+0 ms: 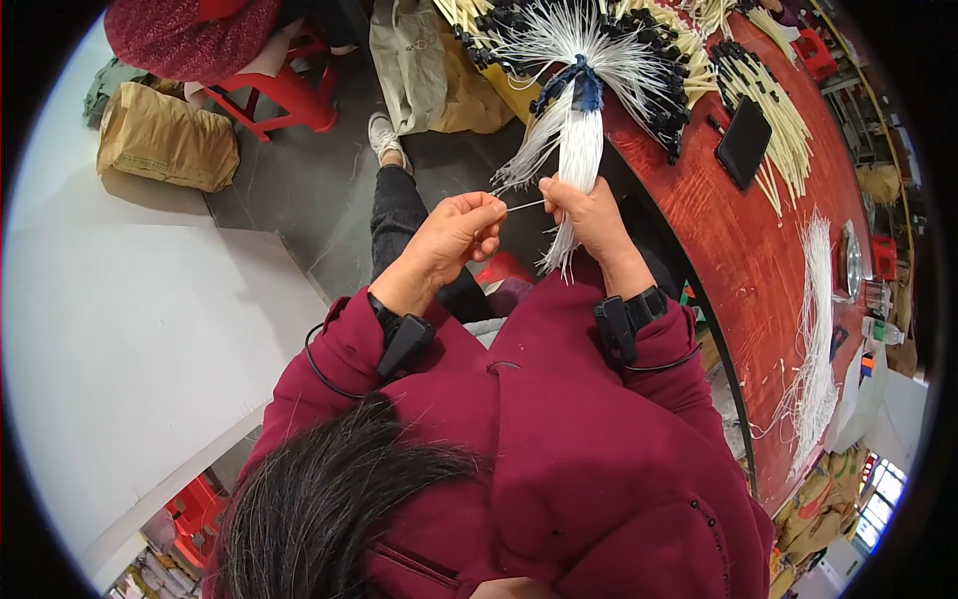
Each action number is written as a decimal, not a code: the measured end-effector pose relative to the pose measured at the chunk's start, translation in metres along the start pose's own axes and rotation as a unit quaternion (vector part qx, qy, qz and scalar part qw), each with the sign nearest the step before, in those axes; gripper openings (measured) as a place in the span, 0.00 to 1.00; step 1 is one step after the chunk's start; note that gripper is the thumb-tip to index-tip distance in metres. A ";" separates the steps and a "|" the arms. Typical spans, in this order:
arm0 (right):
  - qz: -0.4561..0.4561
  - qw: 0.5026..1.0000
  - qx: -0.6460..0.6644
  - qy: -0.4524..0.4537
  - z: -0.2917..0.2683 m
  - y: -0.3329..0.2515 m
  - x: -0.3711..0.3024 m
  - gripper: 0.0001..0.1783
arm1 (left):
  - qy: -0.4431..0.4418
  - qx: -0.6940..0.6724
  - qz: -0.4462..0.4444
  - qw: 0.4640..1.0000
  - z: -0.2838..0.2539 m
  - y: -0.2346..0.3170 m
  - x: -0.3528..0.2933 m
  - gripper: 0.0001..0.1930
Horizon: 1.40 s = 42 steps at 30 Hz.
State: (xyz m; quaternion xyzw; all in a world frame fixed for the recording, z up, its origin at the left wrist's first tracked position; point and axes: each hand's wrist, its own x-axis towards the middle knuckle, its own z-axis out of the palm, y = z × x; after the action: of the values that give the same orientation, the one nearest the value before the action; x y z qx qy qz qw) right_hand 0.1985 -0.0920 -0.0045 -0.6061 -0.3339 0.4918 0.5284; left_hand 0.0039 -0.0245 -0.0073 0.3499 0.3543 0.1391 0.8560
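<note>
My right hand is closed around a thick bundle of white strings, whose loose ends hang below the fist. A dark blue cloth tie binds the bundle higher up, and above it the strings fan out over the red table's edge. Off to the bundle's left, my left hand pinches the end of one thin white string. That string runs taut between the fingertips of both hands. A looser tuft of strings hangs beside the bundle, just above my left fingers.
Cream sticks with black ends lie on the red table near a black phone. More white strings lie at right. A white tabletop stands at left. A person sits near a red stool and a brown sack.
</note>
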 end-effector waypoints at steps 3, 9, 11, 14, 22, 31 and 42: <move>-0.004 1.000 -0.009 -0.025 -0.003 0.004 0.000 0.10 | 0.012 0.057 0.020 0.998 -0.004 -0.007 0.005 0.08; -0.001 0.999 -0.006 -0.041 -0.001 0.001 0.000 0.10 | 0.057 0.185 0.096 0.976 -0.002 -0.012 0.013 0.08; 0.002 0.999 0.001 -0.035 -0.001 0.000 -0.001 0.09 | 0.070 0.140 0.078 0.985 0.007 -0.003 0.006 0.08; 0.004 0.999 0.007 -0.034 0.000 0.000 -0.002 0.09 | 0.099 0.047 0.043 0.993 0.016 0.008 -0.004 0.09; -0.005 0.999 -0.001 -0.050 -0.003 0.002 0.000 0.09 | -0.037 0.119 0.052 0.991 0.000 -0.002 0.003 0.08; 0.002 0.998 0.053 -0.044 0.003 0.000 -0.004 0.10 | 0.116 0.111 0.104 0.982 -0.047 0.000 0.013 0.09; 0.006 0.991 0.129 -0.033 0.009 0.005 -0.005 0.10 | -0.001 0.193 0.047 0.980 0.028 -0.013 -0.004 0.09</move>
State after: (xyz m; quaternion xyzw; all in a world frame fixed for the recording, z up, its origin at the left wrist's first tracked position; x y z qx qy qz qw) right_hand 0.1880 -0.0947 -0.0077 -0.5185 -0.2816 0.5536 0.5877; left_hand 0.0210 -0.0501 -0.0002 0.5247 0.3567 0.1081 0.7653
